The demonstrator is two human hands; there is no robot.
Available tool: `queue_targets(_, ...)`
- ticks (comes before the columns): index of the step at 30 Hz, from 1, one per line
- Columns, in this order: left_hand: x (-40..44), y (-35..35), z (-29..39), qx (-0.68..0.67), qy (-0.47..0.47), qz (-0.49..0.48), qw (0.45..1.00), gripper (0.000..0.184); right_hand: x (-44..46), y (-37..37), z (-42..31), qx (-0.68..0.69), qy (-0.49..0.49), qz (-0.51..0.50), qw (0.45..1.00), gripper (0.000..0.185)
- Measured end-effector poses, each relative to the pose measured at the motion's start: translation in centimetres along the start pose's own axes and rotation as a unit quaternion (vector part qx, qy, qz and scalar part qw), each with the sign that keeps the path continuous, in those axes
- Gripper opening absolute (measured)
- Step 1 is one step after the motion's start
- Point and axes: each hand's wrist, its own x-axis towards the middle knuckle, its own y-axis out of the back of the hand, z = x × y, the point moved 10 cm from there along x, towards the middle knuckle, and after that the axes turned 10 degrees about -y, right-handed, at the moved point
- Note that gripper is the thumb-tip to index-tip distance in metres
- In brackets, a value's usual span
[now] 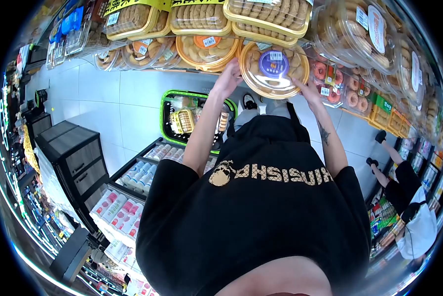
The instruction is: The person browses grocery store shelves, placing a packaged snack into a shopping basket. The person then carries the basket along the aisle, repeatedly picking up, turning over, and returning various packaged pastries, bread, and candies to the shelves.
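Note:
A round clear plastic tub of cookies [253, 66] with a yellow rim and a purple label is between my hands at the shelf edge. My left hand [228, 79] is closed on its left side, and my right hand [309, 92] grips its lower right rim. The fingertips are partly hidden by the tub. Just left of it sits a similar tub with an orange label [205, 47]. Rectangular boxes of cookies [268, 15] are stacked behind. To the right are packs of pink ring-shaped sweets [326, 74].
A black shopping basket with a green rim [168, 93] stands on the floor to the left, holding packaged food. Below it is a rack of bottles and white packs [117, 209]. A dark cabinet [73, 153] stands further left. Another person [411, 212] is at the right shelves.

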Motion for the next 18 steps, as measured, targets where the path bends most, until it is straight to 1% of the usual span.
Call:
queue_targets(3, 1.4, 0.2, 0.4, -0.048, -0.012, 0.016, 0.999, 0.057, 0.8, 0.3, -2.0, 0.069, 0.005, 0.015, 0.997, 0.049)
queue_targets(7, 2.7, 0.5, 0.3, -0.145, -0.042, 0.067, 0.986, 0.042, 1.4, 0.9, -3.0, 0.088, -0.031, 0.088, 0.992, 0.044)
queue_targets(8, 3.4, 1.3, -0.7, -0.127, -0.027, 0.06, 0.99, 0.038, 2.6, 1.2, -2.0, 0.093, -0.026, 0.109, 0.989, 0.044)
queue_targets(9, 4.7, 3.2, -2.4, -0.109, -0.013, 0.054, 0.992, 0.034, 3.5, 1.2, -1.7, 0.089, 0.004, 0.114, 0.989, 0.044)
queue_targets(11, 4.3, 3.8, -4.0, -0.09, 0.042, 0.066, 0.993, 0.029, 4.3, 1.0, -1.6, 0.078, 0.065, 0.123, 0.987, 0.045)
queue_targets(12, 3.0, 2.3, -3.9, -0.089, 0.081, 0.08, 0.989, 0.029, 3.6, 0.6, -2.5, 0.091, 0.097, 0.12, 0.984, 0.051)
queue_targets(13, 2.1, 1.5, -4.4, -0.087, 0.121, 0.096, 0.984, 0.029, 4.2, 1.0, -2.1, 0.062, 0.133, 0.15, 0.978, 0.053)
queue_targets(15, 2.3, 1.7, -4.6, -0.104, 0.1, 0.093, 0.985, 0.034, 5.0, 1.2, -1.6, 0.005, 0.202, 0.21, 0.957, 0.058)
queue_targets(18, 2.2, 1.6, -3.9, -0.143, 0.047, 0.087, 0.985, 0.045, 5.4, 0.8, -1.4, -0.082, 0.183, 0.238, 0.95, 0.064)
